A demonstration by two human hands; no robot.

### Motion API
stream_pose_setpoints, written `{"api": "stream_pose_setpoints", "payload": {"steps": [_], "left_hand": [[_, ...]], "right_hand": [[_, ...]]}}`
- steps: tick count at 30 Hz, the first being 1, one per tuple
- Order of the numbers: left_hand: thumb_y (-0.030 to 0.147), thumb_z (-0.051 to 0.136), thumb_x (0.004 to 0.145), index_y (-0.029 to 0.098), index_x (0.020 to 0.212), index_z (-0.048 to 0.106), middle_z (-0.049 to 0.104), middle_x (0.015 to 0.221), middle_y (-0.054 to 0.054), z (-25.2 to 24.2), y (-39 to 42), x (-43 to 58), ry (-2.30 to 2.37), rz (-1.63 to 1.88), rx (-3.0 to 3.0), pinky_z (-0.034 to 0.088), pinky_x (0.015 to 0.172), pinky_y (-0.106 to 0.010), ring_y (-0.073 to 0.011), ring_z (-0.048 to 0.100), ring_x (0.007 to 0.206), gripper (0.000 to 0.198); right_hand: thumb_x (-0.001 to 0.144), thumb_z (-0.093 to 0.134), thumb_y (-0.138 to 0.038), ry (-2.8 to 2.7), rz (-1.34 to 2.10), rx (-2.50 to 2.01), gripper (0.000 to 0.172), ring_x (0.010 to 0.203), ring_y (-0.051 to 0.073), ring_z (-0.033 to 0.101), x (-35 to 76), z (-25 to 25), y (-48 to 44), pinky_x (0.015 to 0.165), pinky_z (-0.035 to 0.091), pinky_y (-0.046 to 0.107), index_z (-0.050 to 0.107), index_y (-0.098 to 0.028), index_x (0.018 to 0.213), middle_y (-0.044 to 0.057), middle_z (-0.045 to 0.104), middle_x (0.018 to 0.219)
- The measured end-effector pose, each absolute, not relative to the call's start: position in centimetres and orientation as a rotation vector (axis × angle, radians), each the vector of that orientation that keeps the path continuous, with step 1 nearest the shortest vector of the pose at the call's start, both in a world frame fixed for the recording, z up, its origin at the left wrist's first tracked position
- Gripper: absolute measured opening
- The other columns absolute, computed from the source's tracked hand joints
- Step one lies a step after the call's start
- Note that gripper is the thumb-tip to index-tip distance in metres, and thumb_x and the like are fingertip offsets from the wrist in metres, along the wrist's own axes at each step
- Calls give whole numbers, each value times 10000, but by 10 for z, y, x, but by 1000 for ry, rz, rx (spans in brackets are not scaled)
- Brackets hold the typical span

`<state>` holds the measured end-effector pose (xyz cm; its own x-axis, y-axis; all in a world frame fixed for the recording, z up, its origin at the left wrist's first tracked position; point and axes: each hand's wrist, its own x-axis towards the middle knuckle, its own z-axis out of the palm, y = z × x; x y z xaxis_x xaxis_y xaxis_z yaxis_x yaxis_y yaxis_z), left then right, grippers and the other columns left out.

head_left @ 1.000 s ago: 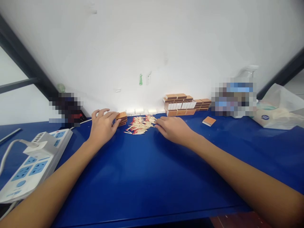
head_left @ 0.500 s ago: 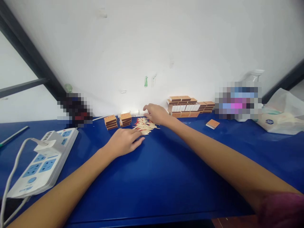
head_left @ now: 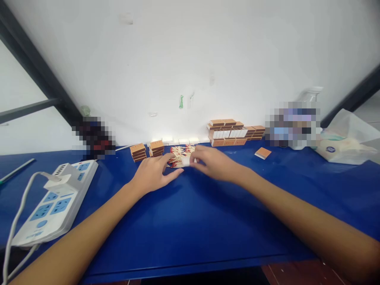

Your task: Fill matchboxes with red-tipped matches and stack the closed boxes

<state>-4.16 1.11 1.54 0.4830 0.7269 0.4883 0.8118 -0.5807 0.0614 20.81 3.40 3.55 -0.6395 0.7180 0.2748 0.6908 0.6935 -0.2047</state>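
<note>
A heap of loose red-tipped matches (head_left: 177, 152) lies on the blue table near the wall. My right hand (head_left: 216, 162) pinches a small white matchbox tray (head_left: 185, 160) at the heap's right front side; its fingers partly cover the tray. At the left edge of the heap is my left hand (head_left: 152, 173), thumb and fingers apart, with nothing seen in it. Two short stacks of orange-brown matchboxes, one farther left (head_left: 138, 152) and one closer to the heap (head_left: 156, 148), stand just behind that hand. White matchbox trays (head_left: 184, 141) line the wall behind the matches.
A larger matchbox stack (head_left: 227, 141) stands against the wall at right, with a single matchbox (head_left: 263, 153) in front. A white power strip (head_left: 71, 202) with a plugged-in cable lies at left. A plastic bag (head_left: 346, 146) sits at far right, beside blurred items.
My right hand has come from the trays by the wall toward me, to the front of the matches, with a white tray in its fingers. My left hand has barely shifted.
</note>
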Motion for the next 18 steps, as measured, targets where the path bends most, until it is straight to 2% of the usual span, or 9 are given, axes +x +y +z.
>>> {"api": "stream_pose_setpoints", "payload": {"steps": [4, 7, 11, 14, 18], "left_hand": [[582, 598, 944, 191, 1204, 694, 667, 676, -1, 13, 7, -37, -1313, -595, -2723, 395, 557, -283, -166, 617, 568, 480], [558, 613, 938, 221, 1182, 715, 646, 657, 11, 10, 8, -37, -1309, -540, -2814, 383, 554, -277, -160, 607, 573, 428], [526, 640, 926, 242, 1149, 727, 620, 627, 32, 9, 10, -37, -1324, -531, -2861, 363, 544, -275, -149, 589, 564, 372], [510, 639, 927, 238, 1130, 736, 608, 615, 38, 8, 9, -35, -1293, -564, -2878, 362, 538, -276, -138, 575, 545, 352], [484, 625, 937, 228, 1106, 738, 606, 614, 40, 9, 6, -32, -1249, -584, -2892, 367, 539, -276, -127, 564, 528, 328]], "right_hand": [[966, 626, -173, -2618, 327, -993, 80, 838, 156, 586, 207, 22, 10, 726, 397, 267, 705, -172, 964, 59, 645, 974], [972, 639, -238, -2539, 425, -925, 96, 763, 138, 563, 207, 19, 17, 692, 382, 255, 707, -185, 930, 28, 645, 878], [1010, 564, -306, -2278, 175, -1089, 234, 688, 140, 522, 222, 12, 44, 665, 354, 272, 659, -176, 840, 13, 614, 752], [1003, 549, -318, -2179, 17, -1274, 251, 689, 152, 528, 237, 4, 62, 669, 351, 288, 642, -178, 817, 26, 633, 770], [981, 587, -343, -2206, 58, -1316, 216, 743, 165, 570, 243, -3, 74, 690, 368, 287, 673, -180, 868, 34, 661, 823]]}}
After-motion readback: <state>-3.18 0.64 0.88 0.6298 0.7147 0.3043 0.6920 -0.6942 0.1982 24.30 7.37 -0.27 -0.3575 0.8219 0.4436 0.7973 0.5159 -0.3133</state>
